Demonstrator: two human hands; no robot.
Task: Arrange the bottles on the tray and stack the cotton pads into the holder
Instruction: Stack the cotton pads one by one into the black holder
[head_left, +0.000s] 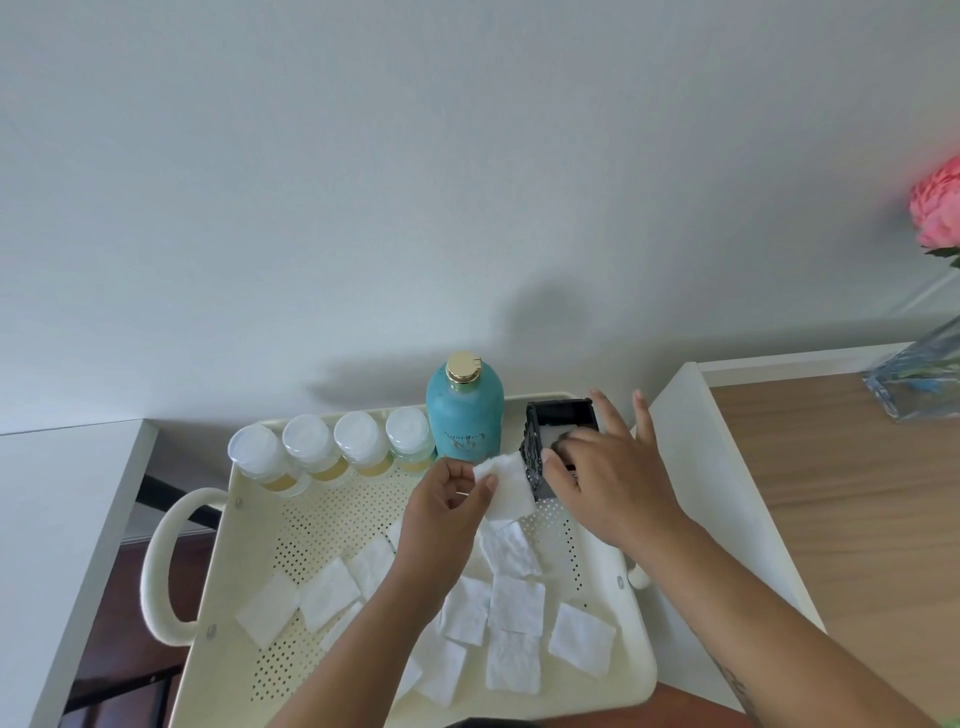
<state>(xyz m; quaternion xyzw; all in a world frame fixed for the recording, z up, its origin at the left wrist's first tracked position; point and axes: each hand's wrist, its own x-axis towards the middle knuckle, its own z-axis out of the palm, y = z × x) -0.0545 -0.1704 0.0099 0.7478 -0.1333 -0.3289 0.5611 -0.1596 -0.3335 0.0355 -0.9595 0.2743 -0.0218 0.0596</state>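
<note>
A cream perforated tray carries several small clear bottles with white caps in a row along its far edge. A tall teal bottle with a gold cap stands beside them. At the far right corner is a black ornate holder with white cotton pads inside. My left hand pinches one square cotton pad just left of the holder. My right hand reaches over the holder, fingers pressing on the pads inside. Several loose cotton pads lie scattered on the tray's near half.
A white wall rises right behind the tray. A white cabinet edge and a wooden tabletop lie to the right, with a glass vase holding a pink flower. A white surface flanks the left, beside the tray's looped handle.
</note>
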